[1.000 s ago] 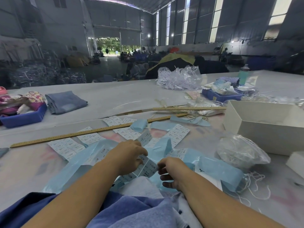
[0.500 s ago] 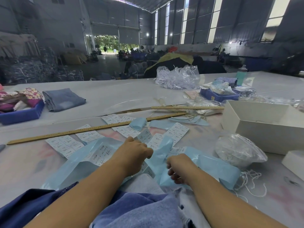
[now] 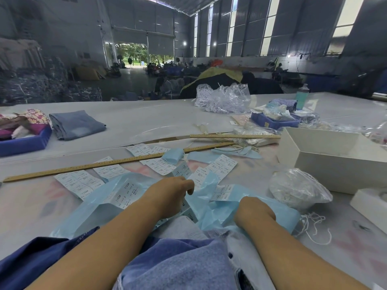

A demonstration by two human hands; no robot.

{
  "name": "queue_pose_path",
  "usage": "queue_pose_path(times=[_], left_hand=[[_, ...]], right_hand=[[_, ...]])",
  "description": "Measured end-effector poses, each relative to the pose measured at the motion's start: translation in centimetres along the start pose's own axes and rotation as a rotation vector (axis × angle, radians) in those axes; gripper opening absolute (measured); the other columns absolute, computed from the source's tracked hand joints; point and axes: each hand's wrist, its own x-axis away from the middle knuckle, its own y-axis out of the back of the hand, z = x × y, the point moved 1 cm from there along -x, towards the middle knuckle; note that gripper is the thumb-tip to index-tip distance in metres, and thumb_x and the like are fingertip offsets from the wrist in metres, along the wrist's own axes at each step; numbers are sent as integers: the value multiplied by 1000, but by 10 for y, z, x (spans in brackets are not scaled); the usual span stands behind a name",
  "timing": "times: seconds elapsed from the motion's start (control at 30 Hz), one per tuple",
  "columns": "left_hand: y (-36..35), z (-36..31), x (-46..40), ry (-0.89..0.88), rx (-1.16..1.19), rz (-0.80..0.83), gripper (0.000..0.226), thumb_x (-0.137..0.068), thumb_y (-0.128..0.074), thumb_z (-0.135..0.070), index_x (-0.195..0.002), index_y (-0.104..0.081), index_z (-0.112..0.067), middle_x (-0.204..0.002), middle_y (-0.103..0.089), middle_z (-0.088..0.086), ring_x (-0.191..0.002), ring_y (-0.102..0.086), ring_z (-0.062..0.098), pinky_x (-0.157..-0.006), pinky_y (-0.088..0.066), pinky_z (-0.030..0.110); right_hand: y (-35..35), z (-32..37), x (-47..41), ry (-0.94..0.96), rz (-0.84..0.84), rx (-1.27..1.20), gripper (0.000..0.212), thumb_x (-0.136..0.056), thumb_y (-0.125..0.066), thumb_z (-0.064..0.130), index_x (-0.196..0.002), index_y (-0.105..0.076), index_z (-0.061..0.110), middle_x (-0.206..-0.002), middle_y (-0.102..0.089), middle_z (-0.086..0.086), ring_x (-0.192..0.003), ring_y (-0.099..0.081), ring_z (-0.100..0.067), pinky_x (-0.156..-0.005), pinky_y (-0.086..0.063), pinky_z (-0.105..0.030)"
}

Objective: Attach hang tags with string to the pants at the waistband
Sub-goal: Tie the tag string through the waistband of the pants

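Blue denim pants (image 3: 178, 266) lie bunched at the near table edge, under my forearms. Beyond them spread light blue backing sheets (image 3: 100, 206) carrying white printed size labels (image 3: 125, 193). My left hand (image 3: 170, 196) has its fingers curled and pinches the raised edge of a crumpled blue sheet (image 3: 206, 186). My right hand (image 3: 252, 210) is knuckles up, its fingers curled down into the same crumpled sheet, with the fingertips hidden. Loose white string (image 3: 314, 228) lies to the right of my right hand.
A clear bag of string (image 3: 297, 188) and an open white box (image 3: 326, 162) stand at the right. Two wooden rulers (image 3: 109, 164) cross the middle among more label sheets (image 3: 222, 166). Folded jeans (image 3: 76, 124) and a blue bin (image 3: 25, 143) sit at the far left.
Both hands have moved away from me. The label strip held between them a second ago is gone from view, and the blue sheet now bunches up between the hands.
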Motion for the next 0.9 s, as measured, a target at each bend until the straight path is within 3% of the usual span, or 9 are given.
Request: queue_pose_path(times=[0.2,0.3,0.37,0.47,0.57,0.63,0.7,0.77,0.9], left_hand=[[-1,1,0,51,88,-1,26,-92,-58,-6,-107,-57,-28,-96,-52,-11,-84,-51,11,-70,-48,25],[-2,1,1,63,80,-14,26,-92,-56,-6,-108,-56,-26,-99,-55,-7,-82,-50,12,-67,-45,23],[-2,1,1,74,74,-29,26,-93,-54,-6,-111,-57,-24,-111,-57,-2,-89,-54,16,-70,-45,23],[-2,1,2,72,20,12,27,-94,-55,-7,-115,-64,-22,-124,-54,-1,-104,-57,22,-79,-52,28],[0,3,3,65,-14,37,25,-92,-59,-6,-108,-68,-23,-117,-56,-2,-99,-57,18,-76,-51,25],[2,3,4,78,-1,-8,22,-92,-58,-5,-102,-68,-22,-114,-58,-2,-98,-59,19,-75,-54,27],[4,3,3,104,73,-83,20,-93,-57,-4,-99,-67,-20,-111,-61,-2,-93,-60,18,-75,-55,28],[8,2,2,145,205,-163,22,-92,-57,-1,-93,-65,-22,-103,-62,-3,-86,-58,15,-73,-55,28],[14,3,-2,223,469,-257,26,-89,-57,1,-85,-61,-25,-91,-61,-7,-81,-57,14,-70,-55,28]], right_hand=[[8,2,6,24,-31,35,37,-87,-61,14,-124,-60,20,-122,-62,-1,-109,-61,-23,-70,-46,-34],[14,6,10,53,-110,32,34,-85,-61,15,-118,-62,22,-116,-63,0,-105,-62,-22,-67,-47,-32],[20,11,16,92,-195,15,30,-84,-62,18,-113,-63,24,-110,-64,1,-100,-63,-22,-68,-44,-29],[29,17,25,192,-310,41,22,-85,-57,25,-107,-60,26,-107,-64,2,-97,-59,-21,-82,-35,-37],[36,21,32,329,-598,-48,11,-89,-51,28,-96,-57,21,-91,-63,-1,-75,-47,-22,-75,-28,-37],[34,24,36,542,-722,-313,8,-92,-52,21,-87,-47,19,-80,-61,-4,-68,-49,-24,-65,-33,-30],[29,28,36,706,-586,-685,14,-96,-53,14,-93,-39,18,-94,-67,-9,-75,-60,-28,-53,-45,-25],[25,29,31,696,-448,-983,19,-98,-51,12,-104,-36,22,-106,-68,-9,-80,-65,-23,-49,-52,-18],[18,30,18,644,-333,-1156,45,-96,-55,7,-124,-34,37,-90,-67,4,-75,-66,-12,-52,-57,-26]])
